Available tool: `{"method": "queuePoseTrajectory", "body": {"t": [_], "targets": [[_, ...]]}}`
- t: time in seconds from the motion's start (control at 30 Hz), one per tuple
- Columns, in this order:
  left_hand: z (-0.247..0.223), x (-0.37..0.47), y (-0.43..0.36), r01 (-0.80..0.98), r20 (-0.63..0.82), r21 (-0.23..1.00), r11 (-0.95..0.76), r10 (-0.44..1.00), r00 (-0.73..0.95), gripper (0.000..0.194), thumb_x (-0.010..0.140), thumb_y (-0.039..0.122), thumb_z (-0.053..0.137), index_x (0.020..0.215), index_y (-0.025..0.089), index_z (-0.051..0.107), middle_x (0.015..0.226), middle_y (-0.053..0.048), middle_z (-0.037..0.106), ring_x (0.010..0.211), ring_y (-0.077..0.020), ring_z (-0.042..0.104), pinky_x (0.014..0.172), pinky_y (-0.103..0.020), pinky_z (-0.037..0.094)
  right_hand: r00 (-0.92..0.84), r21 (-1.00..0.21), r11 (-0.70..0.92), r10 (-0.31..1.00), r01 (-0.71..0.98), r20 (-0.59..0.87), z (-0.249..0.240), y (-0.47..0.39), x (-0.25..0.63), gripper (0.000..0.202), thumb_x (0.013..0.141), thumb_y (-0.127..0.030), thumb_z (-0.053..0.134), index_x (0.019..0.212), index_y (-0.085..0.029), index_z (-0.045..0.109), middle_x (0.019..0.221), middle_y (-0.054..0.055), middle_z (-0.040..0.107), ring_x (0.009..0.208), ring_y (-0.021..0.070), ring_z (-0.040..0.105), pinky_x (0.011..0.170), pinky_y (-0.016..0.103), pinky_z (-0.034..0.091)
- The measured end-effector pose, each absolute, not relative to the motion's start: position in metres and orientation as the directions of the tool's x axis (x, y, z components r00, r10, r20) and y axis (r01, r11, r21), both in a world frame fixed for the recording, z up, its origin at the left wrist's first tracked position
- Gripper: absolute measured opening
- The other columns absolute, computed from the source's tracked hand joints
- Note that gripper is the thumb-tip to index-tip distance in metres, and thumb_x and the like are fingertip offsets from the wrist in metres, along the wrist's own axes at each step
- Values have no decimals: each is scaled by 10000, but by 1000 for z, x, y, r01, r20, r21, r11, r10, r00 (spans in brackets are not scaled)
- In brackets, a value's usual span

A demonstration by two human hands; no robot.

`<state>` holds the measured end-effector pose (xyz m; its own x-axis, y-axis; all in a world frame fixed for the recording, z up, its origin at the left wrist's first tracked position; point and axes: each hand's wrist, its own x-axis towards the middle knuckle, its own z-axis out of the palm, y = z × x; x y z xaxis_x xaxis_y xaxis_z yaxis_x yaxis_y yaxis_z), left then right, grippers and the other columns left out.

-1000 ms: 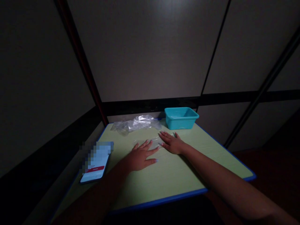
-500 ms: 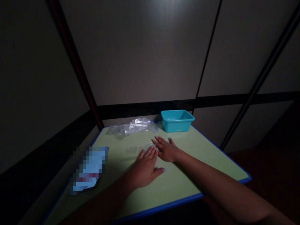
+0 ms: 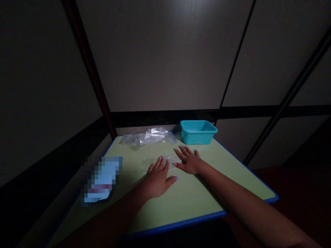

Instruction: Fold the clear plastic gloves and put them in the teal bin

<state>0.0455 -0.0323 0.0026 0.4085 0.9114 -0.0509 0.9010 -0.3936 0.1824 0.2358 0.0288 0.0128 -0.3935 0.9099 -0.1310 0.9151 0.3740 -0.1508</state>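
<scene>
A thin clear plastic bag or sheet (image 3: pixel 148 161) lies flat on the pale green table, partly under both hands and faint against the surface. My left hand (image 3: pixel 158 177) rests palm down on its near left part, fingers stretched and thumb out to the right. To the right, my right hand (image 3: pixel 190 162) is spread palm down over the sheet's right end. A small gap separates the two hands. Neither hand grasps anything. How far the sheet reaches beneath the palms is hidden.
A crumpled clear plastic bag (image 3: pixel 151 137) lies along the table's back edge. Beside it stands a turquoise plastic basket (image 3: pixel 198 137) at the back right. A blurred-out flat object (image 3: pixel 103 181) is at the left edge. The table (image 3: pixel 207 196) has a blue rim, with a panelled wall behind.
My hands have moved apart, the right one slightly rightward and the left one slightly leftward, uncovering more of the clear sheet between them. The view has shifted a little.
</scene>
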Motion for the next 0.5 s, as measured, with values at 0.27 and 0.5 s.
{"method": "queuePoseTrajectory", "body": {"t": [0.27, 0.5], "targets": [[1, 31, -25, 964, -79, 155, -214, 970, 228, 808, 824, 693, 201, 1444, 180, 129, 1483, -197, 48, 1362, -331, -11, 1045, -531, 147, -397, -152, 377, 909, 914, -127, 11, 30, 238, 807, 787, -726, 204, 1445, -301, 12, 1512, 51, -47, 1371, 297, -57, 1017, 621, 26], [-1, 28, -24, 982, -52, 150, -118, 991, 127, 749, 794, 718, 252, 1425, 324, 161, 1506, -130, 58, 1340, -430, 24, 990, -628, 133, -396, -152, 377, 910, 914, -122, 12, 30, 239, 795, 797, -710, 208, 1448, -291, 29, 1512, 46, -34, 1375, 282, -44, 1029, 602, 43]]}}
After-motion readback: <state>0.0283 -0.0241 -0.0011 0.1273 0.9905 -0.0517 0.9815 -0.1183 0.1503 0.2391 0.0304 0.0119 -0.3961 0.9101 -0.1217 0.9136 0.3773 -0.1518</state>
